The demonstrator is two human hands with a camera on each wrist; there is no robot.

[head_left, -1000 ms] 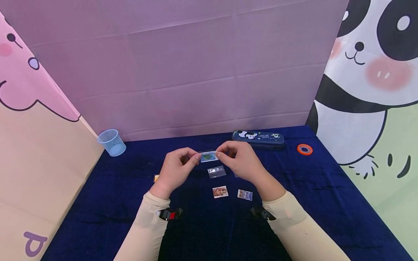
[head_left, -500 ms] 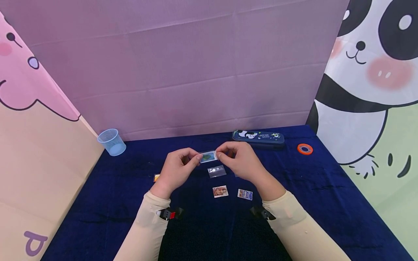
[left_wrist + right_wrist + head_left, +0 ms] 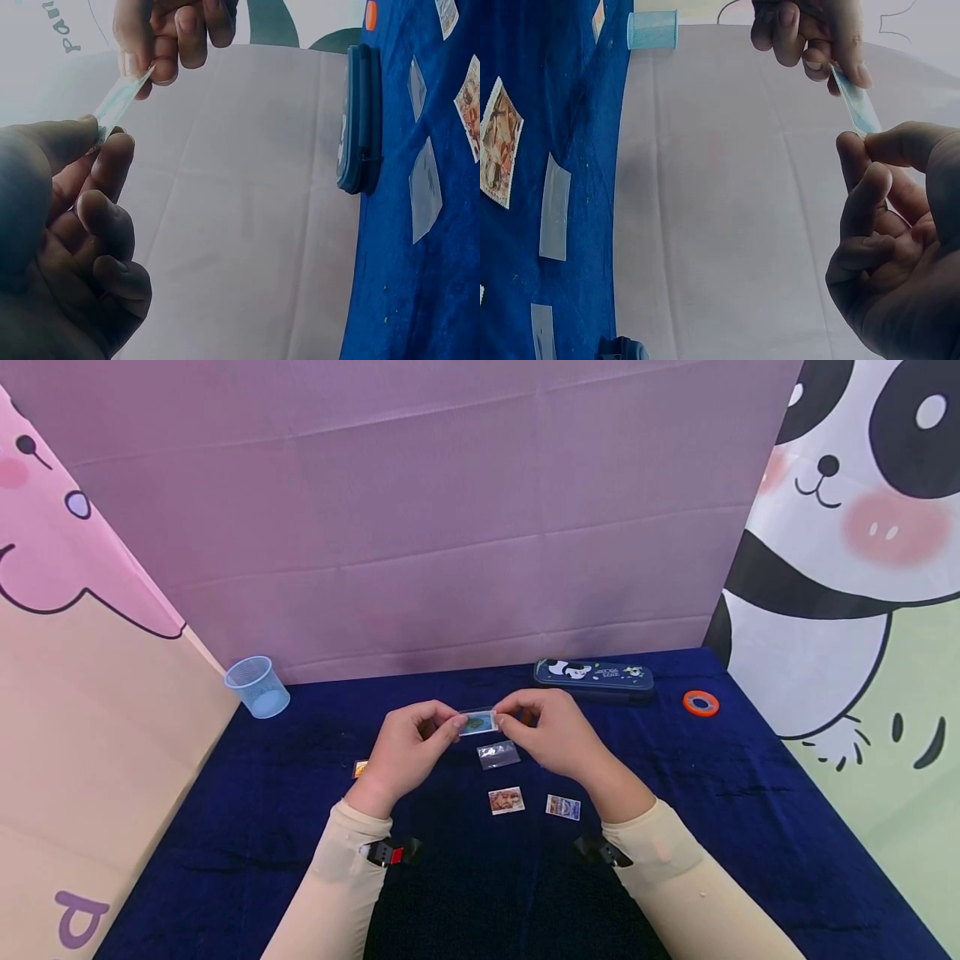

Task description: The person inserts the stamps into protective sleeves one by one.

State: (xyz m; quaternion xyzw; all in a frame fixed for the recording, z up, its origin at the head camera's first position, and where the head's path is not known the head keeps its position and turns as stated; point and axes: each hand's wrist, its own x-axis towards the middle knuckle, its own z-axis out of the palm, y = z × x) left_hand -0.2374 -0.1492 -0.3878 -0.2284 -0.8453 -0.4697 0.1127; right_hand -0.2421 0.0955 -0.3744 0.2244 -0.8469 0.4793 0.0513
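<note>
Between my two hands, raised above the table, is a small blue-green stamp with a white border. A clear sleeve edge shows along its top; how far the stamp sits inside the sleeve I cannot tell. My left hand pinches its left end between thumb and index finger, as the left wrist view shows. The right end is pinched by my right hand. Below them lies an empty clear sleeve. Nearer to me are a reddish-brown stamp and a blue-and-white stamp.
A pencil case with pandas stands at the table's back edge. An orange tape roll lies at the right, a blue mesh cup at the back left. A yellow piece is partly behind my left wrist. Another clear sleeve lies near the case.
My right hand has shifted slightly left and down, its fingers still at the stamp's right end. The left hand stays almost where it was, and the stamp has tilted a little.
</note>
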